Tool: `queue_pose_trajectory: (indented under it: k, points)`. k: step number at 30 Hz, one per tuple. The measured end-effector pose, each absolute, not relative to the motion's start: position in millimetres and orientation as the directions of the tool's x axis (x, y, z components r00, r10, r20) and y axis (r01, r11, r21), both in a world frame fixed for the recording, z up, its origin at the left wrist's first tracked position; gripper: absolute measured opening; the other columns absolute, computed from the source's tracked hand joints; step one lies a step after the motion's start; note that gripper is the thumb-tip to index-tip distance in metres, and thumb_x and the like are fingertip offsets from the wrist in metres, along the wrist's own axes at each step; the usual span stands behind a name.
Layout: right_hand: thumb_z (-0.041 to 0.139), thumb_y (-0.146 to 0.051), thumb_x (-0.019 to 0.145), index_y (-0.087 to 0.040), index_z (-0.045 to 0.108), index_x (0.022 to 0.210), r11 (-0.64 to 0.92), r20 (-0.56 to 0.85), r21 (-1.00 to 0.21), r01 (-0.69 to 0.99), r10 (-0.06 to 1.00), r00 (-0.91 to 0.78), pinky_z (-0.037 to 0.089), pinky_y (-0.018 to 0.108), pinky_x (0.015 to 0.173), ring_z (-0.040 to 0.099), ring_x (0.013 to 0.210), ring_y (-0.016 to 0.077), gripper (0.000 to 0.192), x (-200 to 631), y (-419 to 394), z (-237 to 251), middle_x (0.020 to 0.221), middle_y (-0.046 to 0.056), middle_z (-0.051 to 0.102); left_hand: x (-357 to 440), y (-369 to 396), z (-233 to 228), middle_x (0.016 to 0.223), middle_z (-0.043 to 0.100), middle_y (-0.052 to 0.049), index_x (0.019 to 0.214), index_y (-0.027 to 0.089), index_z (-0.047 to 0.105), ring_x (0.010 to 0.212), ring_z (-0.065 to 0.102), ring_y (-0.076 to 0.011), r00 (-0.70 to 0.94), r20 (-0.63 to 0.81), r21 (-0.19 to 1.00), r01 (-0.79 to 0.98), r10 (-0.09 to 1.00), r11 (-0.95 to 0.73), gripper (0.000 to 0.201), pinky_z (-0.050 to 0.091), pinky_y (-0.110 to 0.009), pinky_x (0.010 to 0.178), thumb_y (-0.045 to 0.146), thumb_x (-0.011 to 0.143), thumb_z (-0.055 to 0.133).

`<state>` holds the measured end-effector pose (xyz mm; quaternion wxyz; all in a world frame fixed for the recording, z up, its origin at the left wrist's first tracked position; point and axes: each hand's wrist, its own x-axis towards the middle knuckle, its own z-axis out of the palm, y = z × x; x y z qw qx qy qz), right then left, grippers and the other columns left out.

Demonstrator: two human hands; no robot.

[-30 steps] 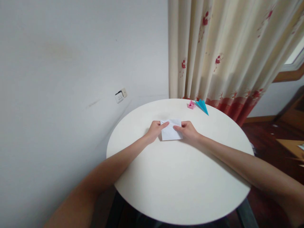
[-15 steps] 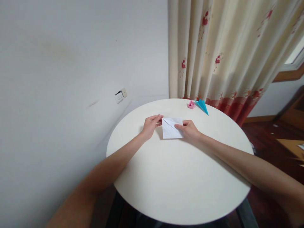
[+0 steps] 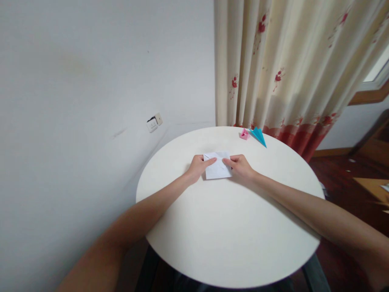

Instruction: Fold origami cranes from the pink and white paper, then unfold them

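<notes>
Folded white paper [image 3: 218,172]: here it is, right between the two hands, its left edge in one grip and its right edge in the other, most of the lower face lying nearer the wearer than the thumbs.
Left hand [image 3: 197,166]: closed in a pinch at the upper left, left thumb [image 3: 210,161] flat across the top face, the other fingers tucked behind and mostly hidden.
Right hand [image 3: 242,167]: pinching too, at the upper right, right thumb [image 3: 227,162] pressed on the face, pointing at its opposite number with a small gap of paper between the tips.
Crease: a slanting fold line shows by the left thumb, at the upper left corner.
Paper count: one white piece in the fingers, and two coloured ones beyond the right hand: one pink origami piece [image 3: 244,134] and, just beside it, one blue paper plane [image 3: 259,137].
Hand count: two, both busy on the one sheet.
Round white table [image 3: 225,231]: one, spreading beneath the fingers on all sides; whether the sheet touches it, I can't tell.
Floral curtain [image 3: 282,61]: hanging past the fingers, behind the coloured pieces.
</notes>
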<state>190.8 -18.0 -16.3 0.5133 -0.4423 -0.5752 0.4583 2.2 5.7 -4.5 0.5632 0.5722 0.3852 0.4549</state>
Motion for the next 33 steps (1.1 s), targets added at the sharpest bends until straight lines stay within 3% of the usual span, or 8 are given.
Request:
queue_pose_trajectory:
  k: [3,6,13,18,27,33]
  points:
    - [0.066,-0.055,0.068,-0.015,0.06,0.052,0.272,0.271,-0.952,0.14,0.962,-0.027,0.026,0.025,0.047,0.038,0.048,0.0094,0.044,194.2,-14.2,-16.1,0.047,-0.002,0.048,3.0,6.9,-4.0,0.095,0.073,-0.014,0.087,0.011,0.074,0.086,0.068,-0.0271,0.24,0.099,0.992,-0.094,0.966,-0.079,0.043,0.053,-0.038,0.078,0.042,0.059,0.083]
    - [0.062,-0.053,0.074,-0.015,0.06,0.053,0.311,0.313,-0.936,0.164,0.95,-0.009,0.031,0.025,0.049,0.041,0.049,0.0106,0.043,197.9,-12.2,-15.4,0.049,0.0,0.052,2.9,8.5,-4.2,0.095,0.073,-0.014,0.087,0.01,0.074,0.084,0.068,-0.0269,0.18,0.107,0.989,-0.125,0.978,-0.085,0.044,0.053,-0.038,0.077,0.041,0.058,0.083]
    - [0.052,-0.046,0.081,-0.013,0.066,0.071,0.26,0.263,-0.964,0.06,0.964,0.048,0.04,0.025,0.055,0.055,0.061,0.0138,0.037,201.6,-16.9,-10.0,0.068,0.006,0.065,-1.7,12.7,-0.5,0.094,0.073,-0.014,0.089,0.01,0.072,0.081,0.069,-0.0257,0.111,0.113,0.975,-0.203,0.987,-0.088,0.046,0.053,-0.038,0.075,0.042,0.059,0.083]
    - [0.06,-0.039,0.076,-0.014,0.071,0.085,0.292,0.291,-0.956,-0.007,0.953,-0.082,0.042,0.025,0.06,0.056,0.069,0.0149,0.029,199.0,-15.5,-13.3,0.081,0.006,0.068,-0.7,10.6,-0.8,0.094,0.073,-0.015,0.088,0.009,0.072,0.079,0.069,-0.0257,0.19,0.082,0.978,-0.207,0.978,-0.042,0.045,0.053,-0.037,0.073,0.042,0.059,0.083]
    - [0.058,-0.035,0.073,-0.014,0.068,0.068,0.319,0.317,-0.947,0.033,0.946,-0.065,0.032,0.025,0.054,0.043,0.056,0.0111,0.024,197.1,-14.1,-15.2,0.059,-0.001,0.057,1.3,5.2,-0.1,0.093,0.073,-0.015,0.088,0.008,0.072,0.079,0.068,-0.0246,0.286,0.066,0.978,-0.21,0.956,-0.005,0.044,0.052,-0.035,0.076,0.039,0.06,0.083]
    - [0.057,-0.038,0.074,-0.014,0.065,0.067,0.332,0.331,-0.94,0.076,0.943,-0.028,0.029,0.024,0.053,0.041,0.057,0.0111,0.027,196.8,-13.3,-17.5,0.06,-0.001,0.054,1.3,5.2,0.0,0.093,0.073,-0.015,0.089,0.008,0.073,0.08,0.068,-0.0249,0.287,0.069,0.98,-0.2,0.955,-0.011,0.042,0.052,-0.036,0.078,0.037,0.061,0.083]
